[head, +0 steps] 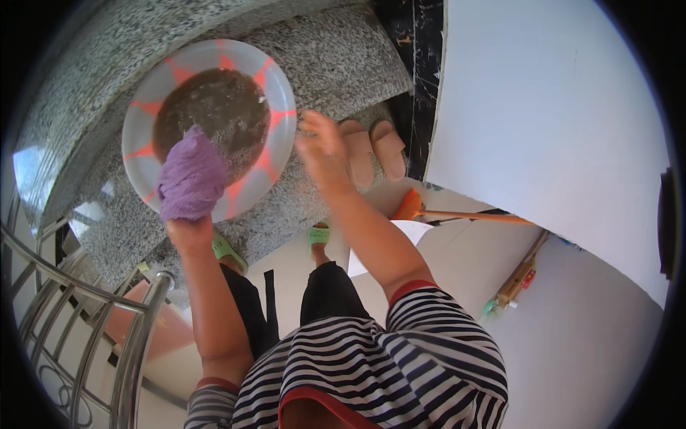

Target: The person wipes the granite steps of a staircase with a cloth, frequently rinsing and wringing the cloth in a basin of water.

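A bunched purple cloth [193,179] rests in my left hand [190,231], held over the near left rim of a basin. The round plastic basin [140,126] is whitish with a red pattern and stands on a granite step. Murky brown water [214,102] with some foam fills its bottom. My right hand [323,150], blurred and with its fingers apart, is just right of the basin's rim and holds nothing.
Pink slippers [388,150] lie on a lower granite step [348,53] at the right. An orange broom [410,206] is on the floor beyond my right forearm. A metal stair railing [107,295] curves along the lower left. A white wall [536,107] rises at the right.
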Action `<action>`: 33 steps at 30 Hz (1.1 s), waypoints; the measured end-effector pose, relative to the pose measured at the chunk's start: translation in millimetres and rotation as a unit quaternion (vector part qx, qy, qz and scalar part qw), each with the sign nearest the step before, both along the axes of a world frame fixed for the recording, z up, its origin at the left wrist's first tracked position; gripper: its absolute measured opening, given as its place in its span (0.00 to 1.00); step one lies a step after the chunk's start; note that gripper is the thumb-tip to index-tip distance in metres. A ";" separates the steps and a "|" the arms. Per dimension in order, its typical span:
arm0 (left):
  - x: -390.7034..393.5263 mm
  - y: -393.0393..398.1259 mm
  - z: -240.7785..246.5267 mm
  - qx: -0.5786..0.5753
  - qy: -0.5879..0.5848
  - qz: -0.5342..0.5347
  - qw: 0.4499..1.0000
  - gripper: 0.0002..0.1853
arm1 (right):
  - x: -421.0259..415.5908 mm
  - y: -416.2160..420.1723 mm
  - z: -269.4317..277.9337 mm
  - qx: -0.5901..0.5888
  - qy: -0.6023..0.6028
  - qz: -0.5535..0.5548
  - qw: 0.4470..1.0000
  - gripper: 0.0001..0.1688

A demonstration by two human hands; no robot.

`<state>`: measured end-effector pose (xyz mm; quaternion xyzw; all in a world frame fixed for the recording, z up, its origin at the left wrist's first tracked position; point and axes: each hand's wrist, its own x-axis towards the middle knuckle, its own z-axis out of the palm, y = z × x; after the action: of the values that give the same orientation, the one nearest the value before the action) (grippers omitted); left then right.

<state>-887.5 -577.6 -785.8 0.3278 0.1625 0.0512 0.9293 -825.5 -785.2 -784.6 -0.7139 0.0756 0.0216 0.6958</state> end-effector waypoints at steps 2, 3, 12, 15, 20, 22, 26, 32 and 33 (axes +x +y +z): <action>-7.3 -9.3 -2.9 0.013 0.027 0.036 0.999 0.23 | -17.5 -86.1 -73.4 -0.105 0.053 -0.089 0.989 0.23; -13.9 -11.1 -10.9 0.018 0.061 0.069 0.996 0.22 | -25.7 -123.7 -112.3 -0.145 0.150 -0.124 0.970 0.24; -60.6 -34.4 -18.1 0.106 0.088 0.034 0.990 0.24 | -18.3 -204.6 -291.8 0.029 0.341 -0.321 0.883 0.33; -56.0 -60.9 -19.0 0.102 0.055 -0.028 0.993 0.25 | -37.6 -261.8 -361.7 -0.035 0.296 -0.304 0.905 0.34; -64.8 -56.6 -18.0 0.151 0.149 0.014 0.977 0.24 | -68.4 -251.1 -301.9 0.103 0.314 -0.366 0.870 0.31; -59.8 -65.7 -17.1 0.160 0.150 0.009 0.976 0.24 | -62.1 -284.7 -306.3 0.155 0.305 -0.388 0.856 0.28; -57.5 -70.5 -22.8 0.142 0.149 0.022 0.978 0.23 | -43.7 -328.0 -338.2 0.125 0.286 -0.330 0.891 0.26; -57.4 -64.3 -22.2 0.171 0.131 -0.015 0.976 0.24 | -61.1 -292.4 -245.3 0.234 0.246 -0.277 0.899 0.24; -59.4 -58.5 -23.3 0.185 0.125 -0.019 0.974 0.24 | -64.8 -277.0 -207.3 0.264 0.229 -0.275 0.896 0.24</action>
<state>-946.9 -636.1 -809.1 0.5012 0.2590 0.0209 0.8254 -890.3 -1062.2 -991.9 -0.4297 0.4180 0.0110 0.8003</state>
